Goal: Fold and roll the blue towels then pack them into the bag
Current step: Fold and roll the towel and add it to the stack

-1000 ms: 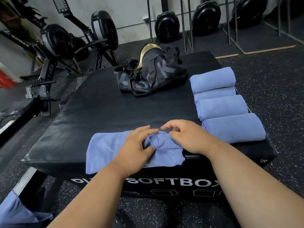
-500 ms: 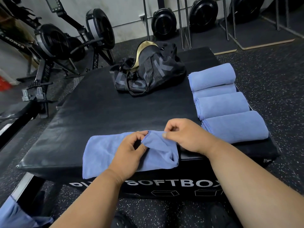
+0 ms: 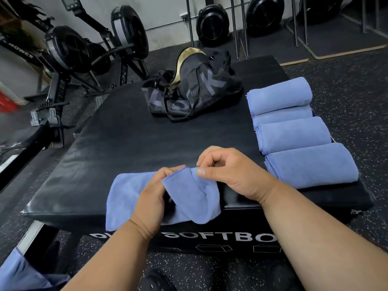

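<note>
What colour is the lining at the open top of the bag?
Gold, against the black bag with grey lettering; the head view shows it.

second rolled towel mostly hidden between neighbours, box lettering covered by forearms

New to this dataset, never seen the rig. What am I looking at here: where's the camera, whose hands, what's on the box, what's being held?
There is no machine: a person works bare-handed, filmed by one wide-angle camera worn on the head, looking forward and down. The left hand and right hand both pinch the raised end of a blue towel lying at the near edge of a black padded soft box in a gym. Four rolled towels lie in a row on the box's right side. A black bag with a gold lining sits at the far side. Rowing machines stand behind on the left.
</note>
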Demonstrator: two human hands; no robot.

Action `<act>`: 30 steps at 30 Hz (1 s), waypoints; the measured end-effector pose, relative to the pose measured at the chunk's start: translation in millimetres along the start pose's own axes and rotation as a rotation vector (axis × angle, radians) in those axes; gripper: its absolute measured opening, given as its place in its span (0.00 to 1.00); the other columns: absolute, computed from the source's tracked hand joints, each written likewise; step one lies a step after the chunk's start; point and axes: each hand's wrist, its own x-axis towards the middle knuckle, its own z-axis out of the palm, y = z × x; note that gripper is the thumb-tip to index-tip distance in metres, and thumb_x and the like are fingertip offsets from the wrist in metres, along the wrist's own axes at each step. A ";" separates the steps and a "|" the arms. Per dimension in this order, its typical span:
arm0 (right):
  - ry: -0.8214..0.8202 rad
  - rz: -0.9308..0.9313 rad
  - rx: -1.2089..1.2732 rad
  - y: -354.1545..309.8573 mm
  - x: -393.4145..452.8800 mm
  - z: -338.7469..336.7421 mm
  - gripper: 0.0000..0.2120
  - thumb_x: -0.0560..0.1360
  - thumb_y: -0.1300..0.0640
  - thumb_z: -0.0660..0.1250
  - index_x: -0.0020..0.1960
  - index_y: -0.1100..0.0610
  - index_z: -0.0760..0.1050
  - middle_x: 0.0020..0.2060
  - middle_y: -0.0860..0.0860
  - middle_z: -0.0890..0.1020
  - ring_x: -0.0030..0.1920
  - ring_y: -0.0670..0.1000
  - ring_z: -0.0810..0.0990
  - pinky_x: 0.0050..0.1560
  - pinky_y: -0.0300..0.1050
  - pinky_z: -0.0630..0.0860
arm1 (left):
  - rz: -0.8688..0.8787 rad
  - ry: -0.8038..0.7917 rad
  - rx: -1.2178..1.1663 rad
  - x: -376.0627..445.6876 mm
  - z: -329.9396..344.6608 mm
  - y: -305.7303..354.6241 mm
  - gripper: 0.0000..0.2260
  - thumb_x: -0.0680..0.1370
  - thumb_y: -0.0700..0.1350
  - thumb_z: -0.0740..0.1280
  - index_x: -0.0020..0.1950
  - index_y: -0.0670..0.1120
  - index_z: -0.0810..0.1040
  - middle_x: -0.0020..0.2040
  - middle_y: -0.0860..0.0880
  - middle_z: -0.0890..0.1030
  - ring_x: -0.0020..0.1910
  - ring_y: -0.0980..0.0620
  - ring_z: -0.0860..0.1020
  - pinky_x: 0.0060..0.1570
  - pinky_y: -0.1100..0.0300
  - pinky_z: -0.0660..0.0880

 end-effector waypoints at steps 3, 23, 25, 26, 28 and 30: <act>-0.066 -0.004 -0.010 1.7 -0.1 -2.4 0.06 0.75 0.60 0.78 0.42 0.60 0.83 0.43 0.54 0.83 0.43 0.50 0.79 0.48 0.44 0.77 | 0.085 -0.059 0.004 4.0 0.8 -8.4 0.12 0.83 0.38 0.68 0.40 0.37 0.79 0.26 0.56 0.77 0.24 0.62 0.73 0.25 0.73 0.67; -0.276 0.292 -0.552 -2.4 -9.8 -7.3 0.09 0.76 0.58 0.69 0.49 0.45 0.84 0.41 0.48 0.85 0.35 0.41 0.76 0.40 0.40 0.74 | 0.361 -0.201 0.541 49.3 -2.2 -62.3 0.18 0.73 0.42 0.62 0.52 0.58 0.86 0.55 0.50 0.78 0.59 0.53 0.77 0.57 0.65 0.74; -0.264 0.279 -0.541 -1.9 -9.6 -7.8 0.08 0.76 0.56 0.71 0.50 0.45 0.85 0.39 0.46 0.85 0.34 0.40 0.76 0.37 0.36 0.72 | 0.361 -0.186 0.537 51.9 -3.7 -66.1 0.13 0.73 0.41 0.63 0.45 0.56 0.84 0.53 0.51 0.79 0.57 0.51 0.78 0.55 0.62 0.75; -0.260 0.274 -0.529 -1.6 -9.3 -8.3 0.07 0.76 0.56 0.72 0.51 0.45 0.85 0.36 0.46 0.83 0.32 0.41 0.74 0.35 0.35 0.70 | 0.368 -0.178 0.522 52.5 -4.4 -67.8 0.12 0.72 0.41 0.64 0.44 0.56 0.82 0.52 0.51 0.79 0.55 0.51 0.78 0.54 0.63 0.74; -0.249 0.276 -0.512 -0.6 -8.6 -8.7 0.09 0.76 0.55 0.73 0.54 0.46 0.86 0.31 0.44 0.79 0.30 0.41 0.71 0.32 0.32 0.66 | 0.386 -0.164 0.495 52.1 -5.4 -70.4 0.10 0.71 0.40 0.64 0.42 0.54 0.80 0.51 0.51 0.79 0.55 0.50 0.79 0.54 0.63 0.74; -0.238 0.288 -0.509 -0.8 -7.9 -8.2 0.11 0.76 0.53 0.74 0.57 0.46 0.86 0.29 0.41 0.77 0.29 0.41 0.71 0.32 0.31 0.66 | 0.402 -0.164 0.460 52.0 -7.7 -73.9 0.09 0.71 0.39 0.65 0.42 0.54 0.79 0.51 0.51 0.79 0.55 0.47 0.78 0.55 0.60 0.74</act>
